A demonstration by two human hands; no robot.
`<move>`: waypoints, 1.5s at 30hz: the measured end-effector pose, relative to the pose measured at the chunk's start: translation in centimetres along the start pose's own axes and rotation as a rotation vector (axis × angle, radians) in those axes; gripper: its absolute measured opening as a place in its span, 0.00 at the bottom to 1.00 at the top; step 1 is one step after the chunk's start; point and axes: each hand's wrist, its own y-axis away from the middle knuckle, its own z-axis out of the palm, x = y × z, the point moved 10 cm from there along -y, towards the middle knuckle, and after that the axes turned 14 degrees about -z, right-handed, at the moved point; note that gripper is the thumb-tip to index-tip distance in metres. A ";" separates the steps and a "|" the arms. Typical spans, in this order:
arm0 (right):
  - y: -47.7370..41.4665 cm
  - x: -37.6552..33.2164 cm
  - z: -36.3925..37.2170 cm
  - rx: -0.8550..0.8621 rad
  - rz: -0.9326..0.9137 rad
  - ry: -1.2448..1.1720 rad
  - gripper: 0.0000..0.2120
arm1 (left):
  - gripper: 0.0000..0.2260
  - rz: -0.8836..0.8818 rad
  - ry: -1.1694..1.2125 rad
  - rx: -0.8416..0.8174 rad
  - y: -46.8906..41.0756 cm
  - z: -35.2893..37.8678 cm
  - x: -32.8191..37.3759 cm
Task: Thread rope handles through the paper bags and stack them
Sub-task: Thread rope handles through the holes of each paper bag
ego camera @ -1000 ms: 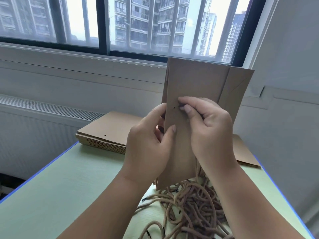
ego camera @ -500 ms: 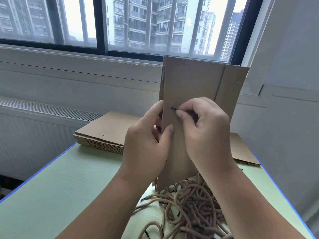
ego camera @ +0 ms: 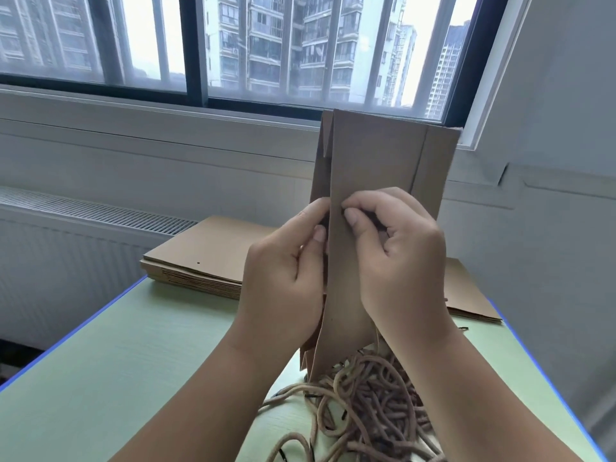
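A flat brown paper bag (ego camera: 376,161) stands upright in front of me, held over the green table (ego camera: 126,355). My left hand (ego camera: 283,275) grips its left edge, thumb on the front. My right hand (ego camera: 396,261) presses thumb and forefinger against the front panel near that edge; the rope tip itself is hidden under the fingers. A tangled pile of tan rope handles (ego camera: 366,405) with black tips lies on the table under the bag.
A stack of flat brown bags (ego camera: 200,261) lies at the table's far left, with a punched hole on top. Another flat bag (ego camera: 466,295) lies at the far right. A radiator and a window wall stand behind the table.
The black rope tip seen half a second ago at the bag's front is now hidden under my right fingers. The bag has turned slightly, its left edge facing me more.
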 end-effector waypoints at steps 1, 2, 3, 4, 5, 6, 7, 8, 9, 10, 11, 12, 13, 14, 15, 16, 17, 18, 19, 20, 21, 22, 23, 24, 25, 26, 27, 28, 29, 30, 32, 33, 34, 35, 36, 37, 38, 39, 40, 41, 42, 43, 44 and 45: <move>0.1 0.1 0.0 0.003 0.004 -0.001 0.06 | 0.18 -0.011 -0.020 0.004 0.0 0.1 -0.1; 0.2 0.2 0.0 0.011 0.011 -0.002 0.06 | 0.16 -0.027 -0.032 0.006 0.0 0.3 -0.3; 0.3 0.3 -0.1 0.020 0.018 -0.002 0.06 | 0.15 -0.041 -0.039 0.010 0.0 0.3 -0.4; 0.4 0.4 -0.2 0.027 0.021 -0.002 0.06 | 0.15 -0.052 -0.043 0.015 0.0 0.3 -0.4; 0.4 0.4 -0.2 0.031 0.020 -0.003 0.06 | 0.14 -0.058 -0.044 0.019 0.1 0.4 -0.3; 0.4 0.4 -0.3 0.030 0.019 -0.006 0.05 | 0.14 -0.060 -0.044 0.024 0.1 0.3 -0.3; 0.4 0.4 -0.3 0.025 0.018 -0.010 0.05 | 0.13 -0.063 -0.043 0.027 0.1 0.3 -0.2; 0.4 0.3 -0.3 0.018 0.015 -0.011 0.05 | 0.12 -0.068 -0.039 0.032 0.1 0.3 -0.3; 0.4 0.2 -0.3 0.009 0.010 -0.009 0.05 | 0.12 -0.078 -0.033 0.034 0.1 0.3 -0.3; 0.4 0.1 -0.3 0.002 0.004 -0.006 0.05 | 0.11 -0.091 -0.028 0.039 0.1 0.2 -0.3; 0.4 0.0 -0.3 -0.002 -0.001 -0.006 0.05 | 0.10 -0.102 -0.025 0.047 0.0 0.2 -0.3; 0.4 -0.1 -0.3 -0.002 -0.004 -0.008 0.05 | 0.10 -0.108 -0.021 0.055 0.0 0.2 -0.3; 0.4 -0.2 -0.3 -0.004 -0.004 -0.012 0.05 | 0.09 -0.112 -0.015 0.061 -0.1 0.2 -0.2; 0.5 -0.2 -0.3 -0.007 -0.001 -0.016 0.05 | 0.09 -0.112 -0.010 0.065 -0.1 0.2 -0.1; 0.6 -0.2 -0.3 -0.008 0.004 -0.022 0.05 | 0.08 -0.110 -0.009 0.068 -0.2 0.2 -0.1; 0.7 -0.1 -0.4 -0.008 0.012 -0.029 0.05 | 0.08 -0.105 -0.016 0.071 -0.2 0.3 0.0; 0.8 -0.1 -0.5 -0.007 0.020 -0.038 0.05 | 0.08 -0.095 -0.037 0.073 -0.2 0.3 0.1; 0.9 -0.1 -0.7 -0.009 0.025 -0.046 0.06 | 0.08 -0.080 -0.072 0.078 -0.1 0.4 0.2; 0.9 -0.1 -0.7 -0.015 0.027 -0.054 0.06 | 0.08 -0.061 -0.114 0.087 0.0 0.4 0.4; 1.0 -0.1 -0.8 -0.026 0.028 -0.061 0.07 | 0.08 -0.042 -0.157 0.098 0.0 0.4 0.6; 1.1 -0.2 -0.9 -0.039 0.029 -0.069 0.08 | 0.08 -0.026 -0.193 0.110 0.1 0.4 0.8; 1.3 -0.2 -1.0 -0.049 0.033 -0.081 0.08 | 0.08 -0.013 -0.224 0.119 0.2 0.5 0.9; 1.5 -0.2 -1.1 -0.054 0.044 -0.094 0.09 | 0.08 -0.002 -0.252 0.124 0.3 0.5 1.1; 1.7 -0.1 -1.3 -0.052 0.058 -0.106 0.09 | 0.08 0.011 -0.283 0.125 0.3 0.6 1.3; 2.0 0.0 -1.4 -0.047 0.070 -0.109 0.10 | 0.08 0.025 -0.315 0.123 0.5 0.7 1.4; 2.4 0.2 -1.5 -0.040 0.077 -0.103 0.10 | 0.08 0.039 -0.340 0.118 0.6 0.9 1.5; 2.7 0.2 -1.6 -0.037 0.078 -0.093 0.09 | 0.08 0.049 -0.354 0.111 0.7 0.9 1.5; 2.9 0.3 -1.5 -0.037 0.079 -0.087 0.08 | 0.08 0.051 -0.356 0.109 0.7 0.9 1.4; 3.1 0.4 -1.3 -0.041 0.082 -0.089 0.08 | 0.08 0.046 -0.347 0.112 0.6 0.7 1.3; 3.2 0.4 -1.1 -0.046 0.084 -0.095 0.08 | 0.08 0.036 -0.327 0.119 0.5 0.6 1.1; 3.2 0.1 -1.0 -0.040 0.076 -0.098 0.09 | 0.07 0.010 -0.255 0.121 0.4 0.3 0.9; 3.1 0.0 -1.1 -0.031 0.069 -0.093 0.09 | 0.07 -0.001 -0.213 0.108 0.3 0.3 0.8; 3.0 -0.1 -1.3 -0.022 0.060 -0.083 0.09 | 0.07 -0.010 -0.177 0.089 0.3 0.5 0.7; 3.0 -0.1 -1.5 -0.016 0.049 -0.068 0.09 | 0.07 -0.018 -0.155 0.067 0.3 0.8 0.6; 3.0 -0.2 -1.7 -0.014 0.040 -0.052 0.09 | 0.06 -0.027 -0.139 0.046 0.3 1.0 0.6; 3.0 -0.2 -1.9 -0.013 0.035 -0.040 0.09 | 0.07 -0.039 -0.121 0.027 0.4 1.3 0.5; 3.1 -0.2 -2.0 -0.012 0.033 -0.032 0.09 | 0.07 -0.055 -0.098 0.008 0.4 1.5 0.4; 3.1 -0.1 -2.1 -0.012 0.035 -0.026 0.09 | 0.07 -0.073 -0.070 -0.011 0.4 1.7 0.2; 3.1 -0.1 -2.2 -0.012 0.039 -0.021 0.09 | 0.07 -0.091 -0.042 -0.028 0.5 1.9 0.1; 3.1 -0.1 -2.3 -0.012 0.042 -0.018 0.09 | 0.08 -0.106 -0.020 -0.043 0.5 2.1 0.0; 3.1 0.0 -2.3 -0.013 0.046 -0.017 0.09 | 0.08 -0.116 -0.004 -0.057 0.6 2.2 -0.1; 3.1 0.0 -2.3 -0.014 0.049 -0.018 0.09 | 0.08 -0.121 0.004 -0.066 0.6 2.3 -0.1; 3.1 0.0 -2.3 -0.014 0.049 -0.016 0.09 | 0.08 -0.123 0.011 -0.070 0.6 2.4 -0.1; 3.1 -0.1 -2.3 -0.013 0.045 -0.010 0.09 | 0.08 -0.126 0.021 -0.073 0.6 2.4 -0.2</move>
